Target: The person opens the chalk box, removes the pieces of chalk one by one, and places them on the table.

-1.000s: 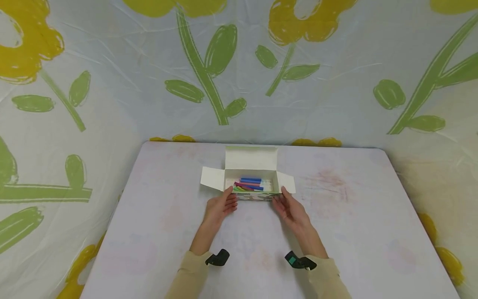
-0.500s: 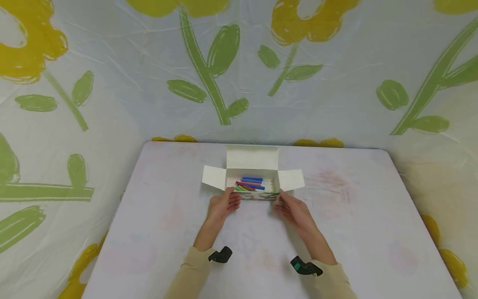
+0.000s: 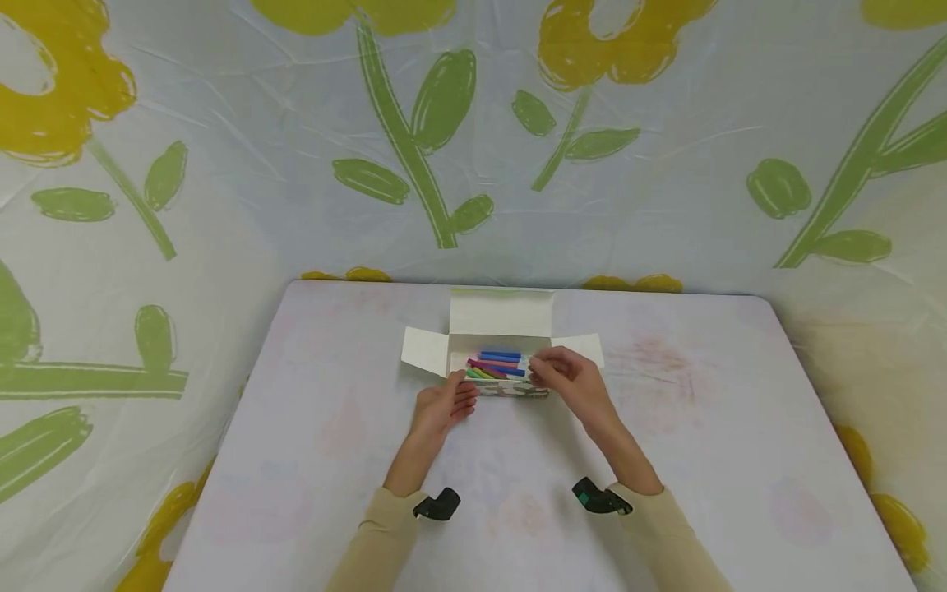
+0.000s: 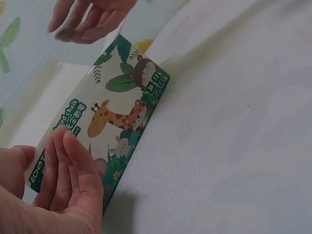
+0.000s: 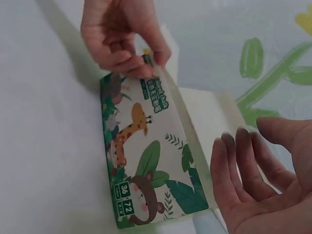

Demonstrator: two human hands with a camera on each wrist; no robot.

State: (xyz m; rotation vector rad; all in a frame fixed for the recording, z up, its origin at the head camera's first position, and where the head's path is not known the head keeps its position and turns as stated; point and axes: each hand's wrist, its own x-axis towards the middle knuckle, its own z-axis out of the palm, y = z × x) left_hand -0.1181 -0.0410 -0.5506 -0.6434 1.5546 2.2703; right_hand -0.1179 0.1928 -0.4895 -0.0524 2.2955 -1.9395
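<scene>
The opening looks done: the box (image 3: 512,389) sits on the counter (image 3: 296,460), not emptied of chalk (image 3: 500,357) or closed up. The left grip (image 3: 438,406) pinches its front; the right grip (image 3: 575,381) hovers loose, empty.

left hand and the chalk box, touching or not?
Touching. The right wrist view shows it: the left hand pinches the chalk box near one end, thumb at the top edge, fingers against the printed front.
</scene>
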